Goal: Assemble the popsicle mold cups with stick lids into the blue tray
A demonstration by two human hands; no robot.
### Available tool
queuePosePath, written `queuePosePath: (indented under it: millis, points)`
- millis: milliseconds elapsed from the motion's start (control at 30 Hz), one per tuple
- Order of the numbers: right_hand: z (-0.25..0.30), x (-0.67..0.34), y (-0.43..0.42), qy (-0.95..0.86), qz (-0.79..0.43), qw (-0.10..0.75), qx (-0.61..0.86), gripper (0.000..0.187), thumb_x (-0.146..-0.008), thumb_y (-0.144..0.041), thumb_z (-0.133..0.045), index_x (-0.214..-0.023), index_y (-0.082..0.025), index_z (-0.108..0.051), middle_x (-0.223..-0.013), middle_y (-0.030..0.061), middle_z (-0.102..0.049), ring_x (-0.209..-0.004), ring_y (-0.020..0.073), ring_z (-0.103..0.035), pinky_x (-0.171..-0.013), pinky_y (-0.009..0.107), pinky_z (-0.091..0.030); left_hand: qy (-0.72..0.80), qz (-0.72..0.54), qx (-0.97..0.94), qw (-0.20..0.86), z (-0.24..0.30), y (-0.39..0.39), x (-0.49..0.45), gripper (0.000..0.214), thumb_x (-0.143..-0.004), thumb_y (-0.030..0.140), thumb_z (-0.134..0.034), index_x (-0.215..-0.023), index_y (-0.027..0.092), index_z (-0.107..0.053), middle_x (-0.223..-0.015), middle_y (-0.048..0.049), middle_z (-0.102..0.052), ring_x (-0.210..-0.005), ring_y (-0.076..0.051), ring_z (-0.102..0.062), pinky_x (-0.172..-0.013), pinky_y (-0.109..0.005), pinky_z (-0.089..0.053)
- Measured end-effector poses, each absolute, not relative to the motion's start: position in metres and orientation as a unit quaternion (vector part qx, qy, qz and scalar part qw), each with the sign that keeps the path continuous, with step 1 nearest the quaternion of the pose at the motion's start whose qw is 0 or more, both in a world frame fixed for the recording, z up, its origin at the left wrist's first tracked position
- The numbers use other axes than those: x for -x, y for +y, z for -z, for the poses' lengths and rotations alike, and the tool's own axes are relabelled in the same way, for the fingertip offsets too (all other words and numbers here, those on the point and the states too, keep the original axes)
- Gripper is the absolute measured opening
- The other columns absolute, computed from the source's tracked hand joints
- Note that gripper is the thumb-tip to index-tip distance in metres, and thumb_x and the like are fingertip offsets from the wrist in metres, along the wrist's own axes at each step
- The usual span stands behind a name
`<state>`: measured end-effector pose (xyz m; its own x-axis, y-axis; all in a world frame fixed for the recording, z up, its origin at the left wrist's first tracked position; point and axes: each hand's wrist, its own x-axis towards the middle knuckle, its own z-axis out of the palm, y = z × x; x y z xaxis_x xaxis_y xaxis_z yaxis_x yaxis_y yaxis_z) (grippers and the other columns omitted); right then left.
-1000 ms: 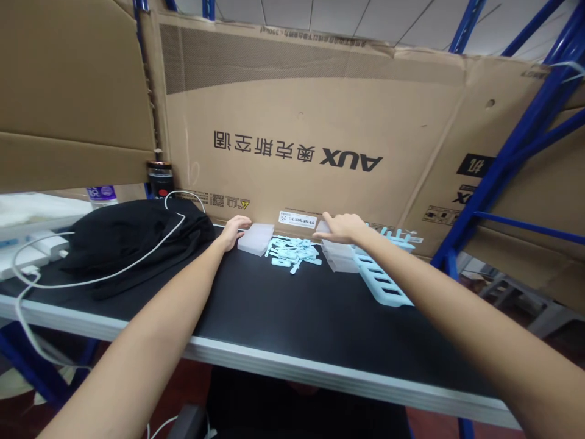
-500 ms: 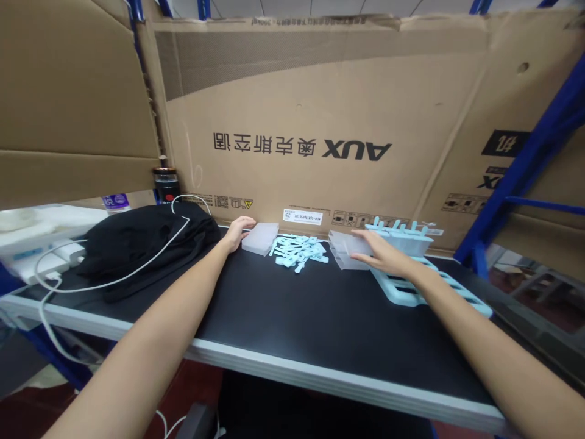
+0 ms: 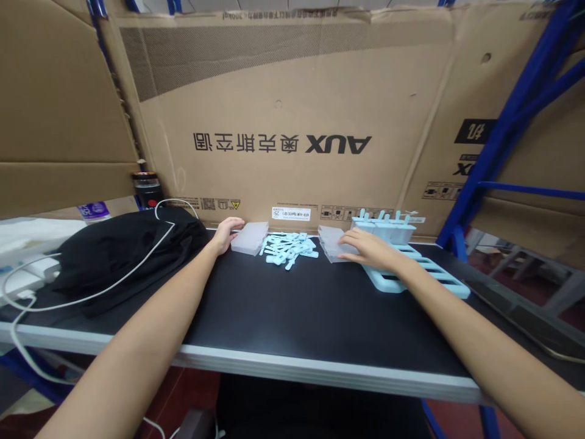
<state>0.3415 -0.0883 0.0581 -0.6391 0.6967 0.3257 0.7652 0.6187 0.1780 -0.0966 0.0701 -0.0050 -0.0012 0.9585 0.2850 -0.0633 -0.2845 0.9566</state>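
Note:
My left hand point(image 3: 225, 233) rests against the left side of a frosted clear plastic block point(image 3: 249, 238) at the back of the black table point(image 3: 292, 311), its fingers curled round the block's edge. A heap of several light blue plastic sticks point(image 3: 287, 249) lies just right of that block. My right hand point(image 3: 371, 249) lies flat with fingers stretched out, touching a stack of frosted clear pieces point(image 3: 333, 244). Under my right wrist lies a light blue slotted mould tray point(image 3: 423, 273). Behind it stands a light blue mould with stick handles poking up point(image 3: 382, 226).
A big cardboard sheet point(image 3: 292, 116) walls off the back of the table. Black cloth point(image 3: 123, 250) with a white cable point(image 3: 91, 292) across it fills the left side, beside a dark bottle point(image 3: 146, 186). Blue rack posts point(image 3: 498, 146) rise at right.
My right hand came down from the top of the clear stack's far side and now lies flat at its right side. My left hand stayed at its block. The view shifted.

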Motion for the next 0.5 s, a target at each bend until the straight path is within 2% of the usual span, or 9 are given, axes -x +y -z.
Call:
queuePosePath:
  millis: [200,300,400,500]
  points:
    - [-0.054,-0.343,-0.086,-0.873,0.144,0.140,0.444,0.047,-0.092,-0.056,-0.046,-0.118,-0.021,-0.062,-0.115,0.0129,-0.060,-0.108,0.0297,-0.053,-0.094,0.044,-0.042,0.393,-0.585,-0.543,0.457,0.004,0.069,0.096,0.028,-0.062,0.037,-0.072,-0.084,0.021,-0.065,-0.103,-0.0055,-0.070,-0.107,-0.029,-0.059,-0.085,-0.039,-0.043]
    - [-0.056,-0.362,-0.080,-0.788,0.171,0.264,0.529,0.046,-0.091,-0.051,-0.046,-0.120,-0.017,-0.057,-0.118,0.0148,-0.058,-0.113,0.0304,-0.051,-0.100,0.045,-0.039,0.393,-0.586,-0.541,0.457,0.004,0.068,0.096,0.027,-0.062,0.036,-0.071,-0.084,0.022,-0.065,-0.104,-0.0053,-0.070,-0.108,-0.029,-0.059,-0.084,-0.039,-0.042]
    - [-0.053,-0.397,-0.072,-0.587,0.205,0.412,0.666,0.044,-0.087,-0.038,-0.047,-0.122,-0.012,-0.049,-0.120,0.0191,-0.053,-0.119,0.0319,-0.047,-0.102,0.046,-0.038,0.400,-0.586,-0.540,0.454,0.003,0.067,0.095,0.027,-0.062,0.037,-0.071,-0.085,0.022,-0.066,-0.105,-0.0056,-0.070,-0.109,-0.030,-0.058,-0.083,-0.038,-0.042]
    - [-0.041,-0.436,-0.065,-0.437,0.135,0.443,0.771,0.058,-0.075,-0.036,-0.059,-0.124,-0.010,-0.043,-0.128,0.0240,-0.047,-0.126,0.0355,-0.041,-0.102,0.045,-0.040,0.404,-0.582,-0.543,0.451,0.002,0.067,0.095,0.029,-0.062,0.038,-0.072,-0.085,0.022,-0.066,-0.107,-0.0065,-0.070,-0.110,-0.030,-0.057,-0.082,-0.038,-0.041]
